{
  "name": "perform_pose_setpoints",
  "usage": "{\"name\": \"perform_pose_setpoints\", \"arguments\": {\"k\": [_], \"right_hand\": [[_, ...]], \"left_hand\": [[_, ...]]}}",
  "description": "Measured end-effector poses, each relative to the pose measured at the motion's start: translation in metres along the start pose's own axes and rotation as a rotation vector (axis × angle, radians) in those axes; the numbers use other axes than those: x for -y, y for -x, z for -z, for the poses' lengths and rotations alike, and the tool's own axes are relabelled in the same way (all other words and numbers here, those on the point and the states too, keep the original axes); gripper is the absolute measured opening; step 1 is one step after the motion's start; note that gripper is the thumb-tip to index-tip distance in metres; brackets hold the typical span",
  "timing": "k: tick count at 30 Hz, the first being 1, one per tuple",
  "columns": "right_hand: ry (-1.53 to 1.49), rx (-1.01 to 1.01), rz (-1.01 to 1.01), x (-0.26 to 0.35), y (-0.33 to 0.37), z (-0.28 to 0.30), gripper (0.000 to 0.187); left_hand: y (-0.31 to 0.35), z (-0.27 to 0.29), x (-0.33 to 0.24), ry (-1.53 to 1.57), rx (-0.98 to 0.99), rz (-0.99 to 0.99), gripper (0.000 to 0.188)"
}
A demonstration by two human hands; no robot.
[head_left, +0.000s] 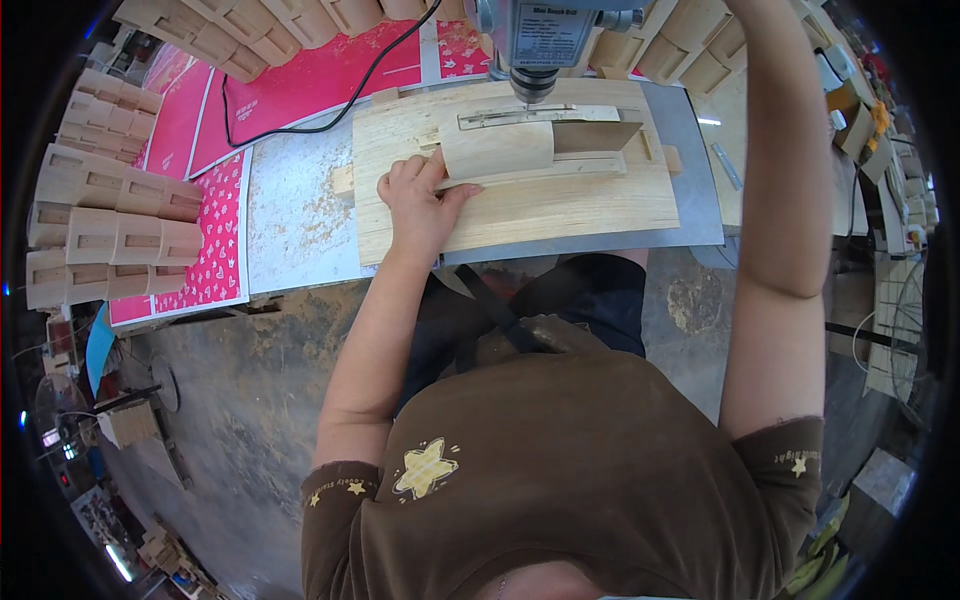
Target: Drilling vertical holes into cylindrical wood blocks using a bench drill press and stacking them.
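Note:
My left hand [418, 203] is closed on the left end of a pale, curved wooden piece [497, 150], its thumb along the front edge. The piece lies against wooden strips [590, 168] on a flat wooden board [540, 215]. Right above it hangs the chuck of a small bench drill [533, 85]; whether a bit touches the wood is too small to tell. My right arm [785, 170] reaches up past the drill's right side, and its hand is beyond the upper edge of the picture.
Stacks of similar wooden pieces [130, 185] stand at the left, with more along the back [260, 35]. A black cable [375, 70] crosses the pink patterned sheet [310, 85]. Sawdust lies on the grey table [295, 215]. A slim light-blue tool [727, 166] rests at the right.

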State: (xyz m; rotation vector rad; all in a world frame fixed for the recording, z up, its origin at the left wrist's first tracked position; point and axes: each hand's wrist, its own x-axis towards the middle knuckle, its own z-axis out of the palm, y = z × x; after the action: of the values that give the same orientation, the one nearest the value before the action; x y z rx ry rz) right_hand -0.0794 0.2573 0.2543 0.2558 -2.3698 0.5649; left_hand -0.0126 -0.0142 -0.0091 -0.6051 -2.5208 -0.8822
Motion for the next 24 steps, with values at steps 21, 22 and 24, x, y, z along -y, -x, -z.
{"name": "perform_pose_setpoints", "arguments": {"k": [21, 22, 24], "right_hand": [[-0.178, -0.449, 0.245, -0.002, 0.179, -0.062, 0.009], [-0.205, -0.485, 0.320, -0.001, 0.169, -0.049, 0.014], [-0.126, -0.364, 0.111, 0.022, 0.128, -0.010, 0.007]], "left_hand": [[0.001, 0.006, -0.003, -0.042, 0.003, 0.018, 0.055], [0.002, 0.006, -0.003, -0.043, 0.001, 0.020, 0.055], [0.003, 0.007, -0.001, -0.063, -0.003, 0.018, 0.055]]}}
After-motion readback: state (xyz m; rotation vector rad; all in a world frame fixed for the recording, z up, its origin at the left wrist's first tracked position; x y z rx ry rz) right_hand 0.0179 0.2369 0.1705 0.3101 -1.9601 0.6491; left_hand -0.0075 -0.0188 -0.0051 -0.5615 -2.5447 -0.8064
